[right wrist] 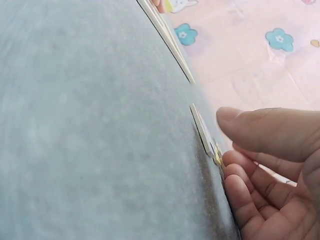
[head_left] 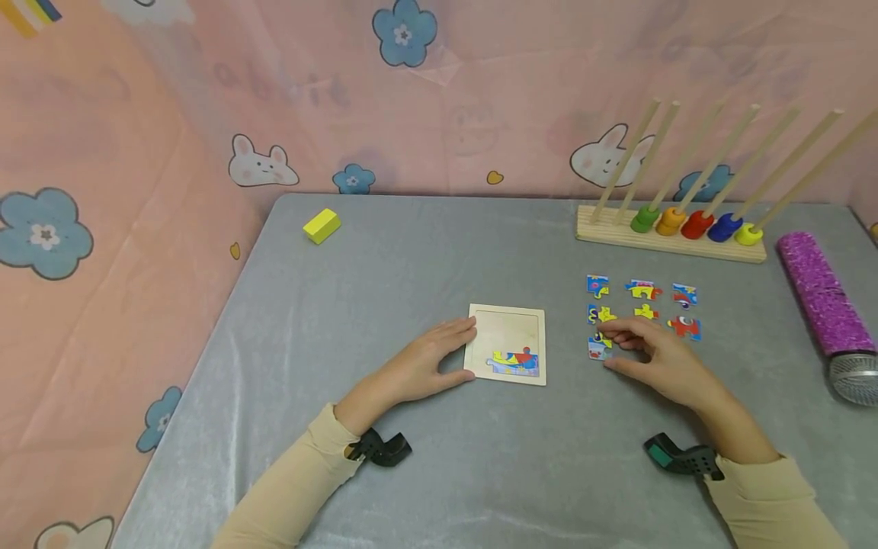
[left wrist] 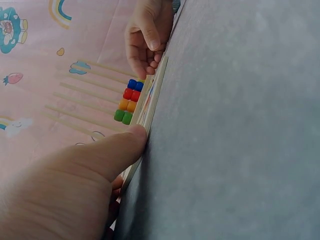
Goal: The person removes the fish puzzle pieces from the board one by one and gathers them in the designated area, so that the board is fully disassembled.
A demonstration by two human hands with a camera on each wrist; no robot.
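A square wooden puzzle tray (head_left: 507,328) lies flat on the table, with joined colored pieces (head_left: 516,362) in its lower right part. My left hand (head_left: 428,358) rests against the tray's left side, its fingers and thumb touching the edge. To the right, loose jigsaw pieces lie in rows, among them a red piece (head_left: 684,327) and a blue-and-yellow piece (head_left: 597,286). My right hand (head_left: 661,358) is over the left column, beside the lowest piece (head_left: 598,349). Its fingers are bent and the thumb stands apart; in the right wrist view nothing shows between them. The fingertips partly hide the pieces.
A wooden peg rack (head_left: 668,236) with colored beads stands at the back right. Along the right side lies a glittery purple microphone (head_left: 826,297). A yellow block (head_left: 322,226) sits at the back left, and a patterned pink cloth (head_left: 439,107) hangs behind the grey table.
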